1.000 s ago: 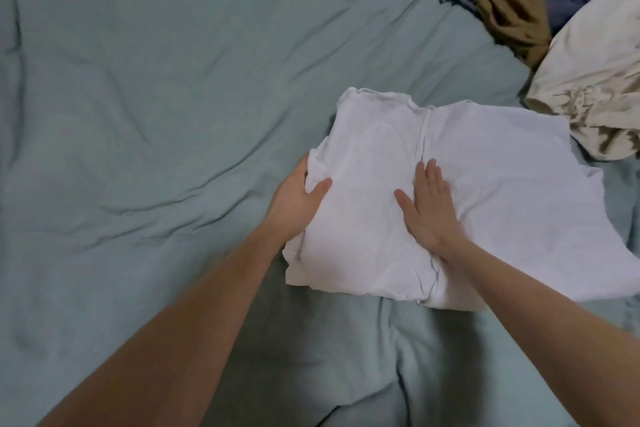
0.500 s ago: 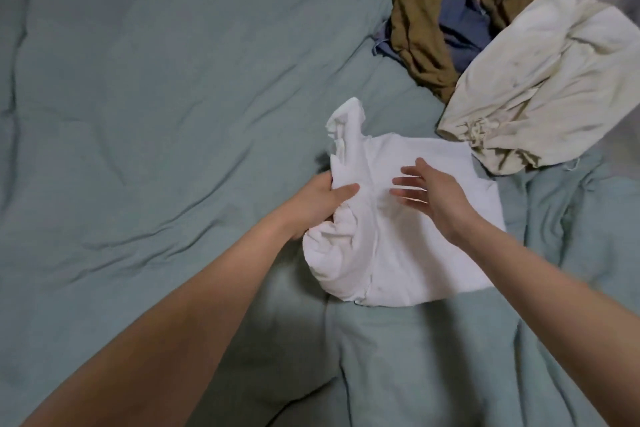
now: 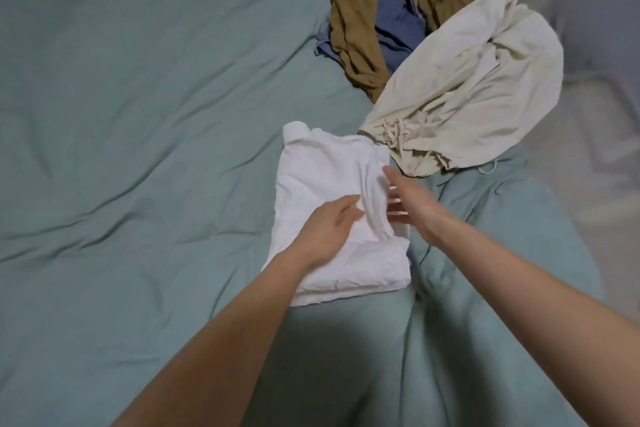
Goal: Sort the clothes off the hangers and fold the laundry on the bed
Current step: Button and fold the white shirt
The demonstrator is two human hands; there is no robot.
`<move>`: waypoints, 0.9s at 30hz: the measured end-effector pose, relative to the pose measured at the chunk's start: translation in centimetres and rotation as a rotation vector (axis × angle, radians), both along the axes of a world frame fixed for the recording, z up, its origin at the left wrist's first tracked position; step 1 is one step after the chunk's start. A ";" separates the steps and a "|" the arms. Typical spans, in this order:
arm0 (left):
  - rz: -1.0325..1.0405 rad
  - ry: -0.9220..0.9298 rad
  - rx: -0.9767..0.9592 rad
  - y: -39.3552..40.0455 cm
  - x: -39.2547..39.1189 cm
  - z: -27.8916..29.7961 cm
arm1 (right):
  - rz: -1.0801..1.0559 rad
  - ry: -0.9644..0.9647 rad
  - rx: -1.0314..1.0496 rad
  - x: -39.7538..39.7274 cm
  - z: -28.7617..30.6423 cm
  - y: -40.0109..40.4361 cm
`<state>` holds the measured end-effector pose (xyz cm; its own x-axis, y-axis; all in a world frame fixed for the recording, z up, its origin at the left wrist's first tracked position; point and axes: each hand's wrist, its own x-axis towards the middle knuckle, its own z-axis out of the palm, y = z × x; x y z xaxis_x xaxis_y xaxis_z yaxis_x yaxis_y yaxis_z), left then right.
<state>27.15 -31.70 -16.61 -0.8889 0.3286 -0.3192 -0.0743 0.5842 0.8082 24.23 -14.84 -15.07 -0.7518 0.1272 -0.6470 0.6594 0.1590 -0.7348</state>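
From the head view, a folded white garment (image 3: 332, 218) lies on the green bed (image 3: 138, 149), left hand (image 3: 329, 229) resting flat on it, right hand (image 3: 412, 204) open at its right edge. To finish well, the hands should likely smooth the raised crease flat, keeping edges aligned, clear of the cream garment (image 3: 467, 97) just beside.

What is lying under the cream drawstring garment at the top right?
The cream drawstring garment overlaps a brown garment and a blue garment, all on the green bedcover. How far those run beneath it, or whether anything else lies there, is hidden.
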 end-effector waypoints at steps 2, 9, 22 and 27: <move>0.014 0.173 -0.214 -1.3 0.8 -0.9 | 0.101 -0.002 0.124 0.2 -1.4 -0.4; 0.099 0.066 -0.595 -3.7 0.0 -2.8 | 0.196 0.298 0.668 0.4 -4.3 -1.8; -0.024 0.099 -0.336 -5.1 1.9 -4.2 | 0.902 0.567 0.858 7.7 -4.7 -0.7; -0.384 0.234 -0.500 -9.1 6.0 -3.1 | 1.072 0.377 0.753 9.3 -7.4 1.3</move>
<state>33.14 -40.81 -19.71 -0.8025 0.4984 -0.3280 0.3582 0.8421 0.4031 33.53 -13.49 -22.44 -0.8179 -0.3972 -0.4162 -0.2593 0.9003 -0.3497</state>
